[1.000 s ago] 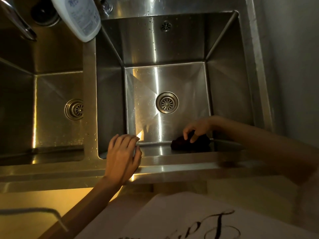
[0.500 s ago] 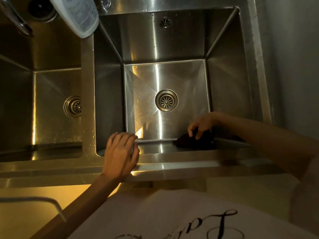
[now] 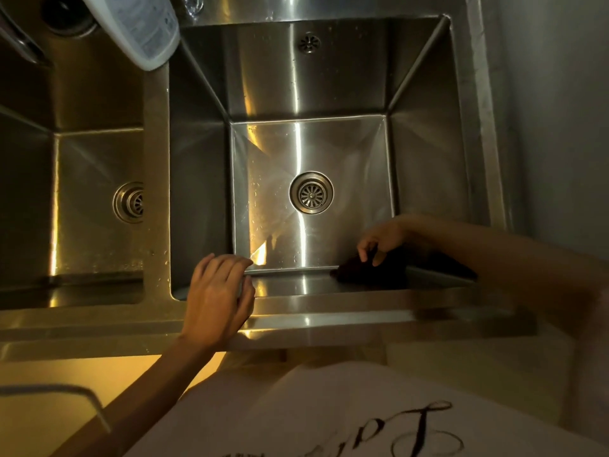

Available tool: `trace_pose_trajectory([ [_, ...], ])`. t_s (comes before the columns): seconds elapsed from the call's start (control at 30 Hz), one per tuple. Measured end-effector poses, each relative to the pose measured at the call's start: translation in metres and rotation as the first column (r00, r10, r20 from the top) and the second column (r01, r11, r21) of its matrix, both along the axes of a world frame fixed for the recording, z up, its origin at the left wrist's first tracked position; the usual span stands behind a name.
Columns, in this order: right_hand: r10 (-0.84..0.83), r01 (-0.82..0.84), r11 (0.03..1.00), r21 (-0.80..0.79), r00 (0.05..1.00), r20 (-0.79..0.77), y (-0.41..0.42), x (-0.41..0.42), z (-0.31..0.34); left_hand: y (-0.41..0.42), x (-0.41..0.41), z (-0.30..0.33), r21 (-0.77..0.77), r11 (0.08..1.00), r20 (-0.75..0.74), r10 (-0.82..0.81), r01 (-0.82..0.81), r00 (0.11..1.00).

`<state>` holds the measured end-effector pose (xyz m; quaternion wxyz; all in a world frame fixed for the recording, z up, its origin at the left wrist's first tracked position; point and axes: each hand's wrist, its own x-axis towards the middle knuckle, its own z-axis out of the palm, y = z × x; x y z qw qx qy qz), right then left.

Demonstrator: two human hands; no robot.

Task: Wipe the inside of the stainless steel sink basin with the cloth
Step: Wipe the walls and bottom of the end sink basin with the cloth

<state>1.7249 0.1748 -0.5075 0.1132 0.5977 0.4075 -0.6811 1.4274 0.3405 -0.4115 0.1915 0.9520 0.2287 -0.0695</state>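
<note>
right hand (image 3: 382, 239) fingers curl onto the dark cloth (image 3: 369, 270) at the sink basin (image 3: 425, 159) floor's near edge, by the near-right corner. bare floor and the drain strainer (image 3: 311, 192) lie beyond the fingertips. left hand (image 3: 216, 298) rests, fingers loosely bent and empty, over the front rim (image 3: 362, 308).

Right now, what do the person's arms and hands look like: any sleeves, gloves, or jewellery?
Both hands are bare: no gloves on the left hand or the right hand, and no rings or watch are visible. Both forearms are uncovered as far as the frame shows, so no sleeve can be seen. At the bottom edge a light garment with dark cursive lettering shows on the torso.
</note>
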Motion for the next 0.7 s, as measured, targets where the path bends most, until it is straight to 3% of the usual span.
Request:
trace_pose_trajectory([
  [0.33,0.029,-0.032,0.999,-0.043,0.996,-0.080,-0.003,0.017,0.099,0.000,-0.002,0.000,0.024,1.000,-0.035,0.010,-0.010,0.999],
  [0.7,0.239,-0.237,0.971,-0.035,0.964,0.113,0.000,-0.004,-0.008,0.001,-0.003,-0.004,0.000,0.999,-0.046,0.053,-0.053,0.998],
])
